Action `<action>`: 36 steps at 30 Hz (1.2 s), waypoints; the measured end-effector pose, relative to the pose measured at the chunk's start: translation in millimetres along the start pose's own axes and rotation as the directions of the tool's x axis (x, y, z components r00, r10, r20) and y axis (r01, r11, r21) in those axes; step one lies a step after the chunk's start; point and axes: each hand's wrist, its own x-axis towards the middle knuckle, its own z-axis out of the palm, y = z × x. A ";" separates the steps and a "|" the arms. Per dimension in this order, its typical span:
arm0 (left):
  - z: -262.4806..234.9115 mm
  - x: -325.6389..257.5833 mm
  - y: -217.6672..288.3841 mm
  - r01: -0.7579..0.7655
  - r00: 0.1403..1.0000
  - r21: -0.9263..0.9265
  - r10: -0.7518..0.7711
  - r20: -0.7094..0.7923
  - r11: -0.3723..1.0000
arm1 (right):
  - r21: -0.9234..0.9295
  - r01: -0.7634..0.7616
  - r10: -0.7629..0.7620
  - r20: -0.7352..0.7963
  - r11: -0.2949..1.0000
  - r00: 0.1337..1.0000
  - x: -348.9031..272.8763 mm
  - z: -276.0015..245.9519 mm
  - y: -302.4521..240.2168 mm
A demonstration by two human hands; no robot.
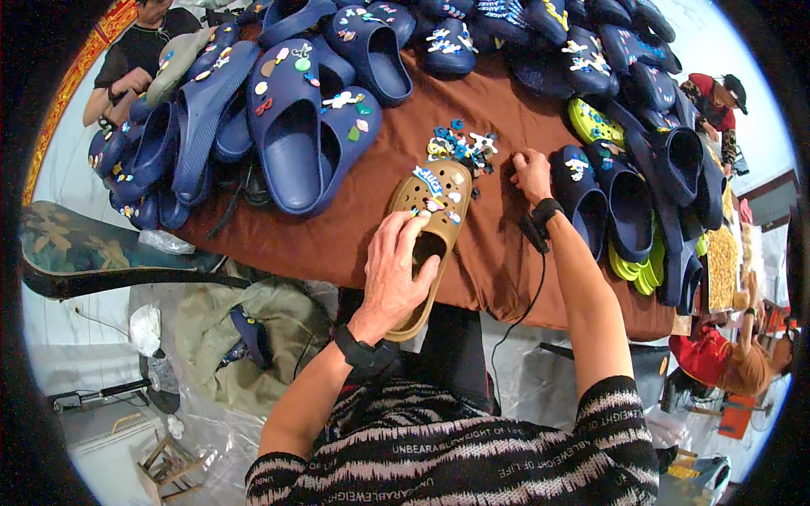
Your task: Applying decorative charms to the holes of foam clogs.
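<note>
Left hand point(392, 270) grips a tan, perforated foam clog point(451, 194) at its opening.
The clog, decorated with small colourful charms, lies over the near edge of the brown cloth-covered table point(498, 282); the right hand point(533, 175) holds its fingertips narrowly together, contents unclear, beside a loose blue, white and black charm pile point(460, 145). Navy-blue foam clogs point(291, 156) flank both sides.

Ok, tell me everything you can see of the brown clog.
The brown clog looks like molded foam: perforated upper with colorful charms, dark opening facing the camera. Its toe points away, slightly right; the heel appears to overhang the near edge of the brown tablecloth. The left hand holds it, fingers on the upper, thumb by the opening.
</note>
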 end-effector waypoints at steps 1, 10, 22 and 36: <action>0.9 0.2 0.4 -0.006 1.000 -0.010 0.006 0.000 1.000 | 0.202 -0.135 0.133 0.024 0.970 0.991 -2.7 -5.2 3.1; 0.1 0.2 0.7 -0.002 1.000 -0.001 0.002 0.001 1.000 | 0.616 -0.295 0.116 0.313 0.731 0.943 -27.3 -14.3 0.8; 1.6 1.0 1.9 -0.019 1.000 -0.009 0.018 -0.017 1.000 | 0.594 -0.290 0.119 0.311 0.751 0.943 -30.1 -9.2 -5.5; 1.8 -0.7 -1.2 0.008 1.000 -0.024 -0.009 -0.027 1.000 | 0.384 0.203 -0.409 0.592 0.901 0.695 -62.2 7.5 -159.6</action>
